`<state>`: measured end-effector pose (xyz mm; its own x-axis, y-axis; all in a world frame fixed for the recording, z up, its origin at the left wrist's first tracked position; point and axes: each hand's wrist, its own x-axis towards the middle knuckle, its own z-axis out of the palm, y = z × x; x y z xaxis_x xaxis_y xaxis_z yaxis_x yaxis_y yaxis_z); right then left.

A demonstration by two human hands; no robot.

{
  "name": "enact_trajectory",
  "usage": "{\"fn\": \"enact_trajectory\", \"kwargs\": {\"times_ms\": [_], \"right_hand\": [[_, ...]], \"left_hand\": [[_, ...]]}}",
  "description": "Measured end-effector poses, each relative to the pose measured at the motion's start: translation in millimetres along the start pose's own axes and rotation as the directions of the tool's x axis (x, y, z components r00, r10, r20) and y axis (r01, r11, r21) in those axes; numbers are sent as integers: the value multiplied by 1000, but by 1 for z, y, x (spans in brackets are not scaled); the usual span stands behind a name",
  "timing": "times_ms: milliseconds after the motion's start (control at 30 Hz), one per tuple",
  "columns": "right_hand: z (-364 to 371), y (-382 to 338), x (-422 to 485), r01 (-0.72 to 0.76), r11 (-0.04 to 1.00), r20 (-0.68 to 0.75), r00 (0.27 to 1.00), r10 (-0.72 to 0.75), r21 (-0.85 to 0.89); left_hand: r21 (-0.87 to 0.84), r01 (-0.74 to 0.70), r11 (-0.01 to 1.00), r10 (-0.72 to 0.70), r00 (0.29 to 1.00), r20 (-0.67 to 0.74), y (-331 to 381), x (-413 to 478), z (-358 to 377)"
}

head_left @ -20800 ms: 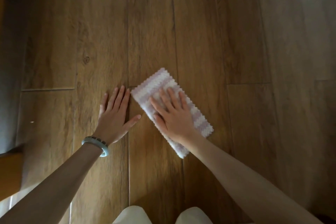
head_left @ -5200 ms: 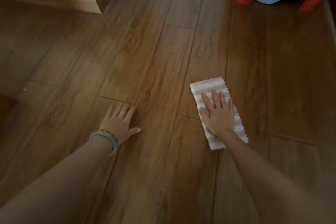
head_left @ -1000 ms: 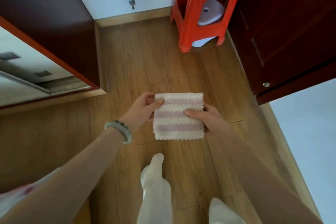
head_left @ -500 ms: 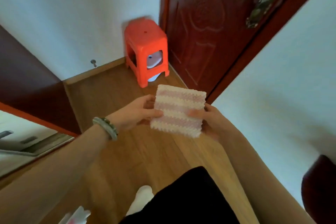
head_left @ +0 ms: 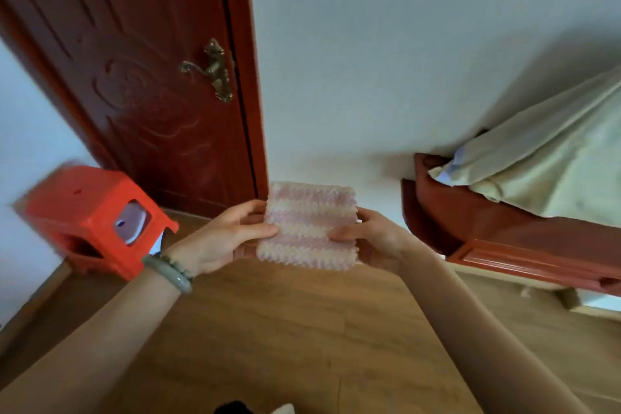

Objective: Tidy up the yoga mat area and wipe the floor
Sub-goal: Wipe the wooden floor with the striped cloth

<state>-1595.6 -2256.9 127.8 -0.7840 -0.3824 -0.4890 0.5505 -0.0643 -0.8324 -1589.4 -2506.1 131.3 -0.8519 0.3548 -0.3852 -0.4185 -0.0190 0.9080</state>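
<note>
I hold the folded striped cloth (head_left: 307, 227) up between my hands: my left hand (head_left: 223, 239) pinches its left edge, my right hand (head_left: 366, 239) grips its right edge. A red stool (head_left: 87, 215) stands beyond my left wrist.

Cloth (head_left: 307, 225) hides the fingers of your left hand (head_left: 218, 240) and right hand (head_left: 374, 239) behind it. Red stool (head_left: 84, 208) motion-blurred, pale thing (head_left: 129, 222) inside unidentifiable. Bed (head_left: 537, 242) cut by right edge, door (head_left: 141, 77) by top.
</note>
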Motion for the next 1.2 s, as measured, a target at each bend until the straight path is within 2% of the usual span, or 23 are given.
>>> {"fn": "enact_trajectory", "kwargs": {"times_ms": [200, 433, 600, 833, 1067, 1200], "right_hand": [[-109, 8, -113, 95, 991, -247, 967, -69, 92], [-233, 51, -283, 228, 956, -520, 848, -103, 183], [-303, 88, -395, 319, 920, -675, 732, -88, 226], [-365, 134, -502, 457, 843, -816, 576, -38, 283], [-423, 164, -580, 564, 767, -908, 416, 55, 306], [-471, 166, -620, 623, 734, -946, 313, 81, 269]], "left_hand": [[120, 60, 991, -90, 960, 263, 25, 52, 143], [279, 2, 960, -149, 848, 508, 10, 84, 355], [348, -66, 935, -197, 721, 664, -14, 91, 495], [416, -102, 904, -302, 537, 788, -40, 97, 649], [485, -149, 862, -422, 319, 849, -58, 118, 789], [495, -182, 850, -453, 228, 862, -61, 134, 878]]}}
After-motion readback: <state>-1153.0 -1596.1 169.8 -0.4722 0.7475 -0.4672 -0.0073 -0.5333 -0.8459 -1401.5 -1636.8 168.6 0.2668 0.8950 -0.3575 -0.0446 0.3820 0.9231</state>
